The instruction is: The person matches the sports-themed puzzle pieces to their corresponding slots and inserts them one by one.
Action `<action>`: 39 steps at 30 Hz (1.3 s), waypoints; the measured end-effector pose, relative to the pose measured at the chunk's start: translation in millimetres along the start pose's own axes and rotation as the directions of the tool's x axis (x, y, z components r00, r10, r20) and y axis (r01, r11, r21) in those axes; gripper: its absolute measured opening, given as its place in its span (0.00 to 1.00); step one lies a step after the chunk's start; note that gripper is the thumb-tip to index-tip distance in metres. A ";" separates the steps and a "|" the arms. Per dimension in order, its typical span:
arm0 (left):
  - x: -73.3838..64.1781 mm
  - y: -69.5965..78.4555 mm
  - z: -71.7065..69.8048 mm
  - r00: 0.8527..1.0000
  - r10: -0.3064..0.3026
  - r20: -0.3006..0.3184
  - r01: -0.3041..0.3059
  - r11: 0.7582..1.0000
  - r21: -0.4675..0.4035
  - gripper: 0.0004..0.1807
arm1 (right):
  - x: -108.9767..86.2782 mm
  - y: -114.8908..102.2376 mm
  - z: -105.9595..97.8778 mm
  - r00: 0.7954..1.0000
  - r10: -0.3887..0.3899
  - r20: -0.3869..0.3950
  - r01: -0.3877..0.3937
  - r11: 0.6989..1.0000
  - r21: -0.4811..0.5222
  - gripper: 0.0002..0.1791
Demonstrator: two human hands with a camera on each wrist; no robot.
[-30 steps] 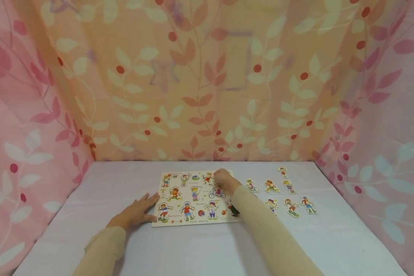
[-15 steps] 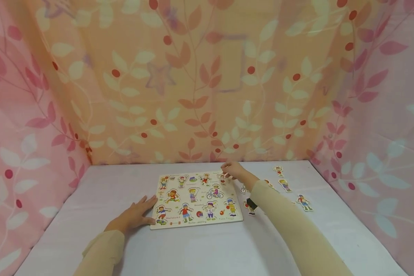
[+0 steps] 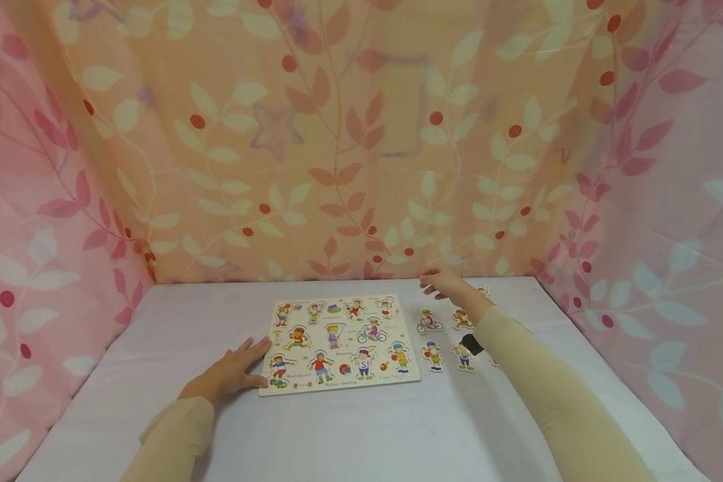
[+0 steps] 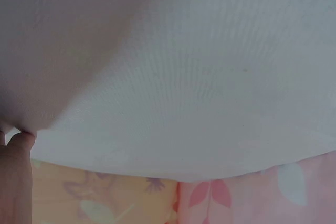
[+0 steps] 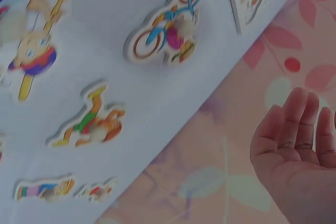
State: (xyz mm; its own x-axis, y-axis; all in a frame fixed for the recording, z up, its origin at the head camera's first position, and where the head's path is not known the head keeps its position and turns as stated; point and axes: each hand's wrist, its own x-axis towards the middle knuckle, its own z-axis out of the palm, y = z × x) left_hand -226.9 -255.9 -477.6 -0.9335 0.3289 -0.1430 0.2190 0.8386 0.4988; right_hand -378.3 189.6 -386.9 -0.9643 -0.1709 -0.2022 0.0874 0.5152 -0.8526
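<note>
In the head view my left hand (image 3: 229,368) rests at the left edge of a wooden peg puzzle board (image 3: 317,340) printed with children doing sports, its fingers straight. My right hand (image 3: 448,284) is beyond the board's upper right corner, above the far side of the table, with loosely bent fingers and nothing in them. Nearest to it lie a cyclist piece (image 3: 429,323) and a runner piece (image 3: 461,319). The right wrist view also shows the right palm (image 5: 294,171) bare, beside the cyclist piece (image 5: 168,24). Only part of the left hand (image 4: 18,166) shows in the left wrist view.
A piece with a red ball (image 3: 434,357) and a baseball piece (image 3: 465,358) lie right of the board. The right sleeve (image 3: 542,368) covers other pieces. Floral curtains (image 3: 337,134) stand behind and beside the white table (image 3: 313,435).
My right hand has moved right, from over the board's upper right corner to beyond it, uncovering the printed figures there. The left hand stays at the board's edge. The head view has shifted slightly.
</note>
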 end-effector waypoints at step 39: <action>-24.9 -16.7 -5.1 1.000 -0.010 -0.022 0.009 1.000 -0.027 0.52 | -6.3 69.1 -112.1 0.992 -0.088 0.086 0.108 0.961 -0.253 0.27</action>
State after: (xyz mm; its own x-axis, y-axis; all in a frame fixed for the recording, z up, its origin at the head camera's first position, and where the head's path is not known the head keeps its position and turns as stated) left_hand -208.8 -280.3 -478.0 -0.9416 0.3109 -0.1294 0.2026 0.8298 0.5199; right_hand -394.2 320.4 -390.5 -0.9431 -0.2877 -0.1668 -0.0832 0.6897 -0.7193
